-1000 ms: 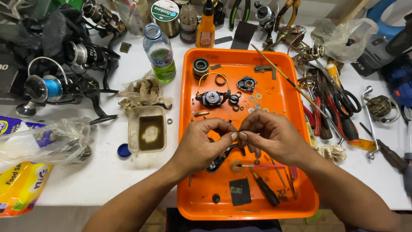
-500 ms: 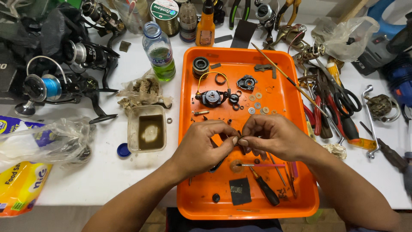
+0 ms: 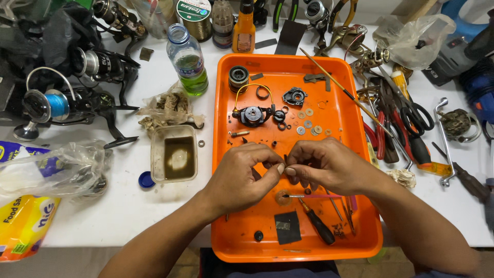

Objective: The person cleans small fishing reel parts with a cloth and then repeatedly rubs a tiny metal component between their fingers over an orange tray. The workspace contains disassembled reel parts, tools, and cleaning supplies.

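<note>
Hands (image 3: 283, 172) lower now, fingertips pinched, over glossy orange tray (image 3: 350, 123).

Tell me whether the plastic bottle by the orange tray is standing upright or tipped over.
Upright. The plastic bottle stands on the white table left of the orange tray, blue cap on top, green liquid settled in its lower part.

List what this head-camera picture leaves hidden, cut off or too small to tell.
- Head view: whatever the left hand and right hand pinch between them is too small, covered by fingertips.
- Orange tray centre: hidden under both hands.
- Blue power tool: cut off by the right edge.
- Plastic tub: murky liquid hides its bottom.
</note>
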